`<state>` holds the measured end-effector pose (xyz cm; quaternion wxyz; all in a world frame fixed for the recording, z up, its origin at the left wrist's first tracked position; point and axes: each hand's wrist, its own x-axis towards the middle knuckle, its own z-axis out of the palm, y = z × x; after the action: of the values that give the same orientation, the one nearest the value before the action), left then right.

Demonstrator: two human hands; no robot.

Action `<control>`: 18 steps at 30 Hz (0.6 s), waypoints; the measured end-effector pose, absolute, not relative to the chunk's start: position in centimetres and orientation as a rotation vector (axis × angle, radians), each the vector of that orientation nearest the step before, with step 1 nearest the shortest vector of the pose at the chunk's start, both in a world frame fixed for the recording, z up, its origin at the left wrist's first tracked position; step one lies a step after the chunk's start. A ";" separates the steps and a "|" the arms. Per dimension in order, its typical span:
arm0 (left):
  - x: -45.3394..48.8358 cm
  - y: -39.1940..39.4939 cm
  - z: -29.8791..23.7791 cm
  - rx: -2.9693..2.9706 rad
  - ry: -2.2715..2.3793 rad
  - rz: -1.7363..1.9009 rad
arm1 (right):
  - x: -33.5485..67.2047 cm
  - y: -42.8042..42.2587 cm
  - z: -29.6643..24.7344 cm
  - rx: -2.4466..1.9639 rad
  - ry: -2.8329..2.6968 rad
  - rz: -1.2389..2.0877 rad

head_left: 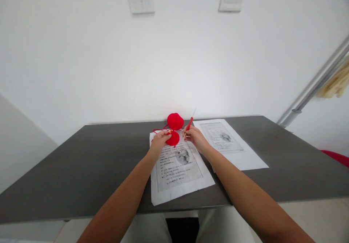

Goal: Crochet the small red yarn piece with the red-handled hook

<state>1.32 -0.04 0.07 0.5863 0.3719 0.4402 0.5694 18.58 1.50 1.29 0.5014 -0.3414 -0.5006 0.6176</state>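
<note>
Pinched in my left hand [161, 140] is a round red crochet piece [173, 138], with a small yellow stitch marker [170, 131] at its upper edge. My right hand [194, 136] is closed around a red-handled crochet hook [189, 123], whose thin metal end points up and away. A pale thin tip also shows below those fingers; I cannot make out what it belongs to. The hook is apart from the red piece. Behind both hands sits a ball of red yarn [175, 121], and a loose strand of yarn [157, 130] loops near my left hand.
Under my hands lies a creased printed sheet [177, 183] with a picture. A second printed sheet [237, 161] is to the right, partly beneath my right forearm. Both rest on a dark grey table [109, 159] against a white wall [174, 54].
</note>
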 end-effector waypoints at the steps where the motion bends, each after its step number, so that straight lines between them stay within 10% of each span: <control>1: 1.3 0.0 0.1 0.867 1.024 1.341 | 18.5 1.4 1.3 -0.822 -1.223 1.496; 18: 1.2 -0.4 0.6 1.009 1.020 1.384 | 18.4 1.0 1.5 -0.906 -1.300 1.280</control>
<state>1.18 -0.39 0.60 0.5430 0.4252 0.4296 0.5830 18.42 1.01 1.51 0.5246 -0.3787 -0.5434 0.5349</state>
